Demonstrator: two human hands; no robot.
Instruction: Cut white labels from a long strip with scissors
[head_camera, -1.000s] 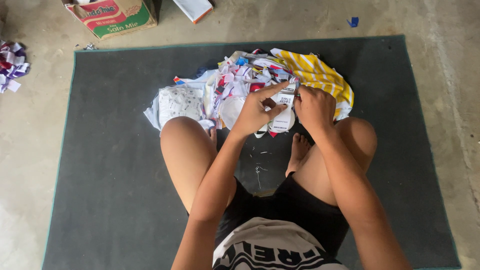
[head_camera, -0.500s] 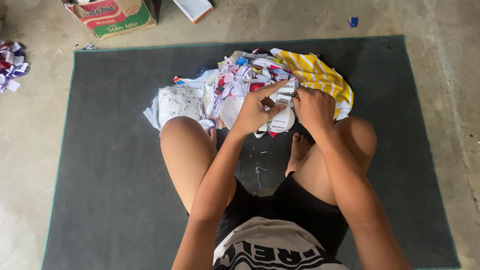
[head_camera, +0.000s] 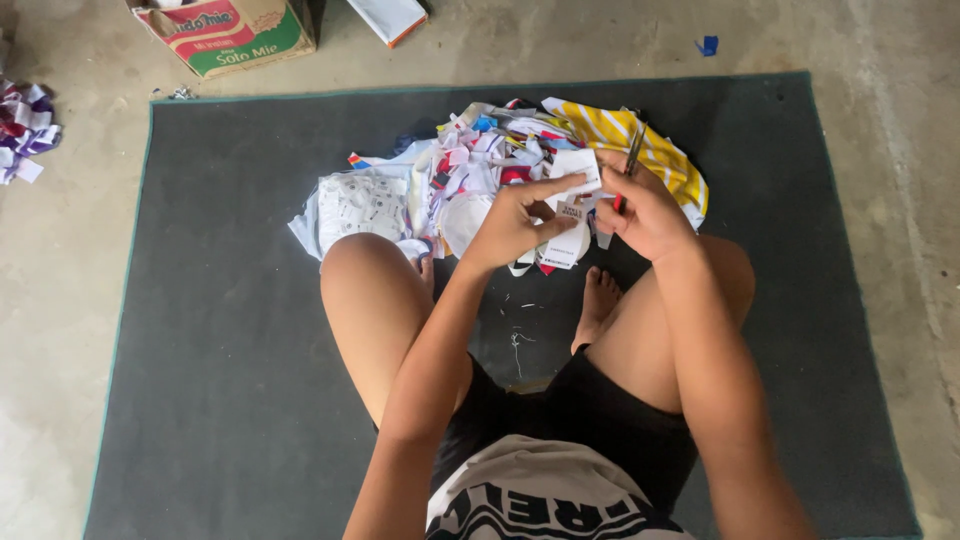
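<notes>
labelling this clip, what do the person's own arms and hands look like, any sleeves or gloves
Both arms are bare to the top of the view, with no sleeves showing. The left hand and right hand wear no gloves; no rings, watch or bands are visible.

The person wears a white shirt (head_camera: 545, 490) with large black block lettering across the front and black shorts (head_camera: 580, 420); both arms are bare from above the elbow, legs bare below the shorts, feet without shoes
</notes>
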